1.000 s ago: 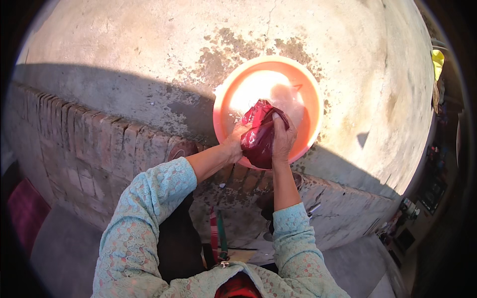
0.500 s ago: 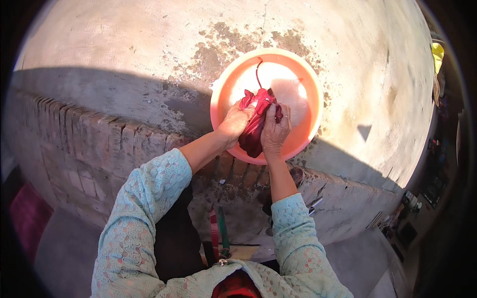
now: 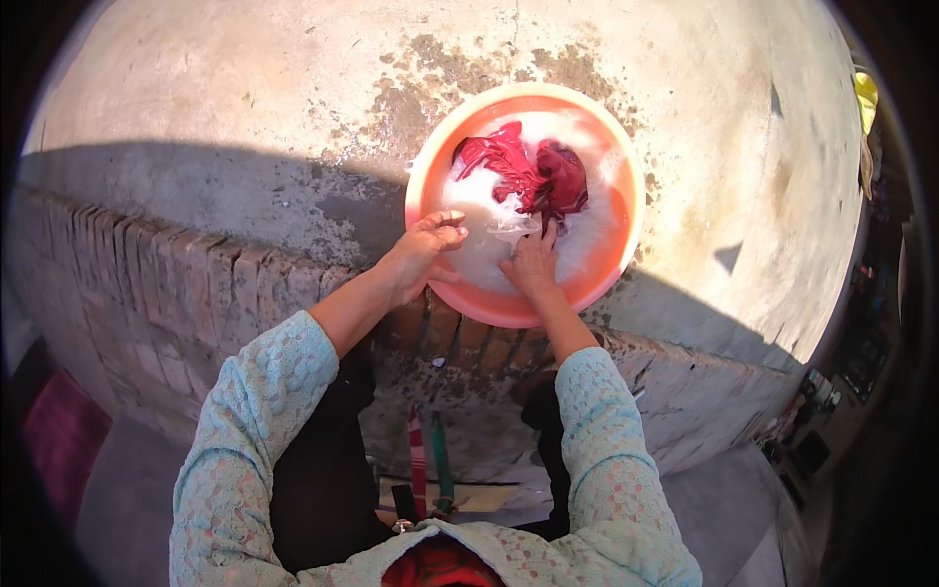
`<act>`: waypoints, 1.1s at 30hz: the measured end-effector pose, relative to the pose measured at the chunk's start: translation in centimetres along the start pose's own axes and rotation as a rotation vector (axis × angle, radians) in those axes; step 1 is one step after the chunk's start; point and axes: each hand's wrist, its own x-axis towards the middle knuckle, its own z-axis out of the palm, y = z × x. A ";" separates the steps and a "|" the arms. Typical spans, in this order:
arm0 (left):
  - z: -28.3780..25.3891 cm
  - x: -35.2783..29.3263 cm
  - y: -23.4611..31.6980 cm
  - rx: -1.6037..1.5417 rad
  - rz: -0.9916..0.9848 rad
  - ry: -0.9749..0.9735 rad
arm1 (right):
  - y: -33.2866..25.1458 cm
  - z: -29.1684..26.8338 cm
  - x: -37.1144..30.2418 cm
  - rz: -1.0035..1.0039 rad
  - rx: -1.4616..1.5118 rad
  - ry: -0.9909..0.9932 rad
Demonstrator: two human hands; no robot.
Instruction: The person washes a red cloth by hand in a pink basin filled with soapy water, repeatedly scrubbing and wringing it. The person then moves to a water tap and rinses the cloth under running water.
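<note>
A dark red wet cloth lies spread and crumpled in soapy, whitish water toward the far side of an orange-pink round basin. My left hand hovers over the basin's near-left rim, its fingers apart and nothing in them. My right hand is in the basin at the near side of the cloth. Its fingers stretch toward the cloth's near edge and seem to touch it; the fingertips are partly lost in the water and cloth.
The basin stands on a concrete ledge with damp patches, right by its brick edge. Below the edge hang a red strap and a green strap. Something yellow lies at the far right.
The cloth has left both hands and dropped into the water, spreading out. My left hand has drawn back to the left and opened; my right hand has come lower and nearer.
</note>
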 end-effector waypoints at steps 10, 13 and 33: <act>0.8 -0.6 0.1 0.025 -0.016 -0.079 | 2.0 3.4 3.8 -0.094 0.409 0.392; 0.8 -0.5 -0.3 -0.019 -0.040 -0.023 | 0.0 -2.9 0.8 -0.139 1.070 0.054; 7.6 -1.0 -0.3 -0.048 0.224 -0.261 | -3.0 -7.3 -5.2 -0.065 2.429 0.342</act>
